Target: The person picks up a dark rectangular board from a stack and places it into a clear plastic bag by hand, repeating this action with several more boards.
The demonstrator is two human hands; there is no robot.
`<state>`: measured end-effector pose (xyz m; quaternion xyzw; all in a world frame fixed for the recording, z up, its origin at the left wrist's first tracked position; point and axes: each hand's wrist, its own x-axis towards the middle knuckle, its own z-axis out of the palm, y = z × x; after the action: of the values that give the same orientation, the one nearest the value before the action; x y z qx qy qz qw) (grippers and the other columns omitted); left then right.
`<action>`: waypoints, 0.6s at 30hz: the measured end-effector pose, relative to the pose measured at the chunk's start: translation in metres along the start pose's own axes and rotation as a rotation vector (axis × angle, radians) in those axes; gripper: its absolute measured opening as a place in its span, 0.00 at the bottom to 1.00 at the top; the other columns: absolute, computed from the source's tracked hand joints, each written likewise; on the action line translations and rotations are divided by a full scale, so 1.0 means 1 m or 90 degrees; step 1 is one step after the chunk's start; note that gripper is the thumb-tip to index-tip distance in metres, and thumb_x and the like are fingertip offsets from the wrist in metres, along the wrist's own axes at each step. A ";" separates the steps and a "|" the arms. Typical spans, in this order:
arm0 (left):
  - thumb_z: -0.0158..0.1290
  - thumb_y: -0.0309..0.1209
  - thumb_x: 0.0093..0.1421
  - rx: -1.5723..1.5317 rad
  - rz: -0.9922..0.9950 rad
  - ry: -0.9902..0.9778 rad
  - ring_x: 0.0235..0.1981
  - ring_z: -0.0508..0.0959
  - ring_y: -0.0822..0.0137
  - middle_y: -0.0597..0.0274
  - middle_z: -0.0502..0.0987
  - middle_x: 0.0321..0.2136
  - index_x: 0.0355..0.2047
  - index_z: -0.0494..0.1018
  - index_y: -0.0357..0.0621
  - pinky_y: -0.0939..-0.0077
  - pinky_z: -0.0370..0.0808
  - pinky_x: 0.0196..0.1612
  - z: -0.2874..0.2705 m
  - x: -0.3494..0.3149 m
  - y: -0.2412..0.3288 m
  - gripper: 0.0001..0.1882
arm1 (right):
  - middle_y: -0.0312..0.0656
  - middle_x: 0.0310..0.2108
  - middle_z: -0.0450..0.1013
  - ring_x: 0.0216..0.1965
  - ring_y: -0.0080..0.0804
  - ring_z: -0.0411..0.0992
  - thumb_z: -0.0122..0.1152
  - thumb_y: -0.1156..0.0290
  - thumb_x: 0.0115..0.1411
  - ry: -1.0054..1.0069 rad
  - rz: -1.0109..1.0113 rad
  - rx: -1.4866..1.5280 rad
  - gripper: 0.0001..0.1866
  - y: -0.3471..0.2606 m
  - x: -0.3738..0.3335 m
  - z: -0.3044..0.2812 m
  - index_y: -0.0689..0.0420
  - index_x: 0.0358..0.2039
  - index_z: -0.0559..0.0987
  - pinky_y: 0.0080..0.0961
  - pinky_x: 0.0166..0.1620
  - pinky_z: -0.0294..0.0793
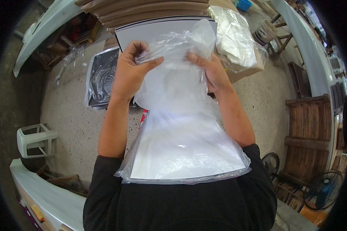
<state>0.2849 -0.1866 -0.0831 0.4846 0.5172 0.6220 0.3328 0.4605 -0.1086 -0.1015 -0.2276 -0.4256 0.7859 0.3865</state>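
Observation:
A clear plastic bag (177, 92) stretches from my hands back toward my chest. Inside its near end lies a flat white sheet (189, 154). My left hand (133, 69) pinches the bag's gathered far part between thumb and fingers. On the other side my right hand (212, 71) grips the same plastic, its thumb on top and its fingers mostly hidden behind. Beyond and partly beneath the bag is a stack of pale grey boards (142, 32) with dark edges. A bit of something red shows under the bag's left side.
Left of the boards, dark panels (102, 77) lie in plastic wrap. A carton (254, 69) at right bears a pile of clear bags (235, 38). Brown stacked cardboard (150, 11) is at the back. A white stool (36, 140) stands left; a wooden pallet (308, 134) and fan (324, 188) are right.

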 end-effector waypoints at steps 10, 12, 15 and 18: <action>0.54 0.34 0.51 -0.089 -0.134 -0.082 0.27 0.72 0.75 0.63 0.75 0.25 0.31 0.74 0.37 0.83 0.69 0.35 -0.016 0.002 -0.008 0.12 | 0.38 0.34 0.72 0.35 0.25 0.70 0.60 0.73 0.48 -0.056 -0.009 -0.066 0.15 0.005 -0.001 -0.009 0.61 0.38 0.72 0.22 0.38 0.70; 0.54 0.34 0.51 -0.047 -0.108 -0.123 0.26 0.71 0.76 0.64 0.74 0.24 0.31 0.74 0.37 0.84 0.68 0.33 -0.027 0.005 -0.013 0.12 | 0.38 0.33 0.72 0.34 0.25 0.70 0.60 0.72 0.48 -0.043 -0.002 -0.080 0.15 0.006 0.000 -0.012 0.61 0.37 0.72 0.22 0.38 0.69; 0.54 0.35 0.52 -0.010 -0.061 -0.086 0.25 0.70 0.77 0.65 0.74 0.21 0.29 0.74 0.37 0.85 0.67 0.31 -0.017 0.002 -0.007 0.12 | 0.37 0.32 0.72 0.34 0.24 0.69 0.61 0.70 0.48 0.015 0.021 -0.086 0.15 0.005 -0.001 -0.009 0.60 0.37 0.73 0.21 0.38 0.68; 0.52 0.37 0.53 0.012 -0.065 -0.040 0.24 0.69 0.77 0.66 0.73 0.20 0.27 0.74 0.36 0.86 0.65 0.29 -0.016 0.000 -0.007 0.13 | 0.37 0.32 0.71 0.34 0.23 0.69 0.60 0.69 0.49 0.036 0.024 -0.078 0.15 -0.001 -0.005 0.002 0.60 0.37 0.73 0.21 0.37 0.69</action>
<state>0.2692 -0.1897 -0.0894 0.4799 0.5368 0.5837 0.3754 0.4626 -0.1128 -0.0995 -0.2814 -0.4575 0.7587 0.3687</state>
